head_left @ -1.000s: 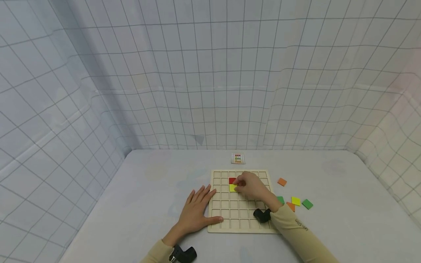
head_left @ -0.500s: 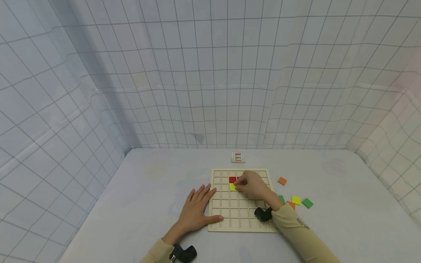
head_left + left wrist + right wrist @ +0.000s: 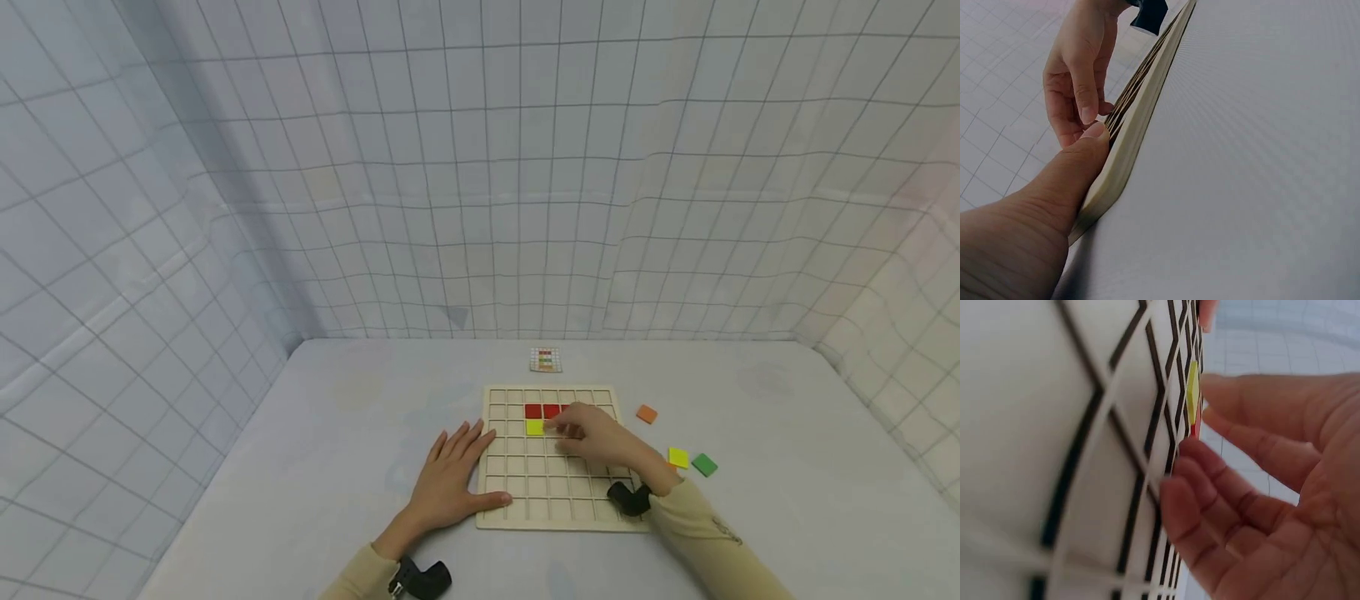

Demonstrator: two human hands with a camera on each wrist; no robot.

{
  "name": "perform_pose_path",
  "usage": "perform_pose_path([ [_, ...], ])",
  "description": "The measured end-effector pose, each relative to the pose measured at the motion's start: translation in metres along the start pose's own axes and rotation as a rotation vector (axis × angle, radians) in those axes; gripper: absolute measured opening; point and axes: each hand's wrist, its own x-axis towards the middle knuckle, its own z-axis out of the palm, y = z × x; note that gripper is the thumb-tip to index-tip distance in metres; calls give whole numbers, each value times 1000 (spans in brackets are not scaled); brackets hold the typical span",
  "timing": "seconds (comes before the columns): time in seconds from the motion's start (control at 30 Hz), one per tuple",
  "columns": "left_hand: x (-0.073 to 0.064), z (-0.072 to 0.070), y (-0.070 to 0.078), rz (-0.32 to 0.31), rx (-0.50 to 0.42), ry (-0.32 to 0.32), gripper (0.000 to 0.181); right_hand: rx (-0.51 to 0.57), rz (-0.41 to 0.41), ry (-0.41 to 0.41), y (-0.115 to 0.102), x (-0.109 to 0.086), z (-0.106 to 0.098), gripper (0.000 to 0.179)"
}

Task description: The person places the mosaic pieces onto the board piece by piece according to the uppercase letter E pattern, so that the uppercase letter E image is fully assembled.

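A pale gridded board (image 3: 558, 508) lies on the white table. In its upper rows sit red tiles (image 3: 533, 411) side by side, the rightmost partly behind my right hand (image 3: 592, 435). One yellow tile (image 3: 535, 427) fills the cell below the leftmost red one. My right hand hovers low over the board just right of that yellow tile, index finger and thumb apart, nothing seen between them. In the right wrist view its fingertips are close to the yellow tile (image 3: 1193, 394). My left hand (image 3: 444, 483) lies spread at the board's left edge, thumb resting on the board.
Behind the board lies a small printed card (image 3: 546, 360) with a coloured grid pattern. To the right are a loose orange tile (image 3: 647, 413), a yellow tile (image 3: 678, 457) and a green tile (image 3: 704, 464). My right forearm covers part of that area. Grid-patterned curtains (image 3: 480, 183) surround the table.
My right hand has moved right and slightly nearer, its fingers parting and uncovering more red tiles. The green tile beside the forearm is now hidden. My left hand stays in place.
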Motion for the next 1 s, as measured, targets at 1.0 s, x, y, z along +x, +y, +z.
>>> perform_pose_path([
  [1.0,0,-1,-1,-4,-16,-15,94,-10,221,90,45,-83,-51,32],
])
